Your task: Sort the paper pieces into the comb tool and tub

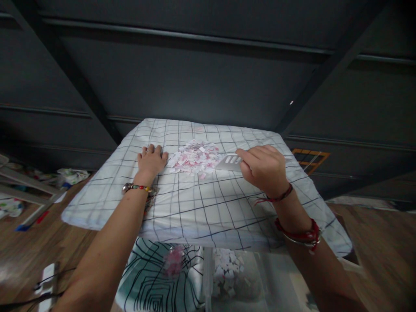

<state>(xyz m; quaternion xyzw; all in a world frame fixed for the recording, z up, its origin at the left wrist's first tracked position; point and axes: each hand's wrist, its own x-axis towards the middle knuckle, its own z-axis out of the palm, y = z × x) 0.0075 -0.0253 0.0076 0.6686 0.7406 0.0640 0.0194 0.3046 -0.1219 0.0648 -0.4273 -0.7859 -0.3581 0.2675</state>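
Observation:
On the white checked cloth [195, 203] lies a loose pile of small white and pink paper scraps [196, 157]. My left hand [151, 161] rests palm down just left of the pile, fingers spread, holding nothing. My right hand [264, 167] is closed around a slotted metal spatula [224, 162]. Its flat blade points left, with the tip at the right edge of the scraps. Part of the spatula's handle is hidden inside my fist.
Below the front edge, a clear plastic box [235, 290] contains more white scraps. Beside it is a teal patterned cloth [152, 281] with a pink bundle [173, 261] on it. A dark panelled wall [195, 78] stands behind the table. A power strip [48, 286] lies on the wooden floor.

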